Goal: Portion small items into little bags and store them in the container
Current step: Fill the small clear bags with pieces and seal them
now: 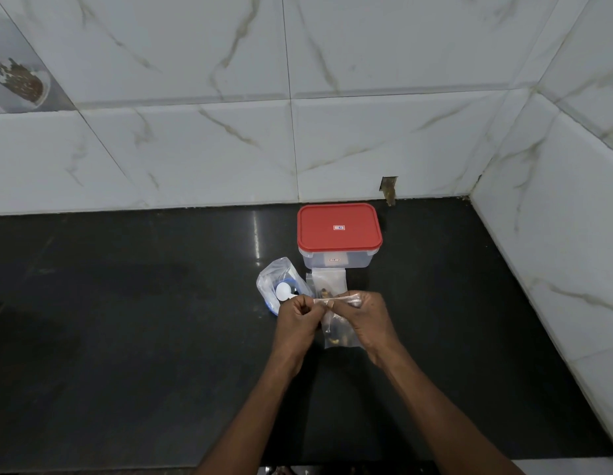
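Observation:
My left hand and my right hand pinch the top edge of a small clear bag from either side. The bag hangs between them just above the black counter, with small brown items in its bottom. Behind it, flat on the counter, lie more small clear bags. A clear container with a red lid stands shut behind those, near the wall. Left of my hands sits a larger clear bag with a white spoon and something blue inside.
White marble-look tiled walls close off the counter at the back and on the right. A small hole in the tile is just behind the container. The counter's front edge runs below my forearms.

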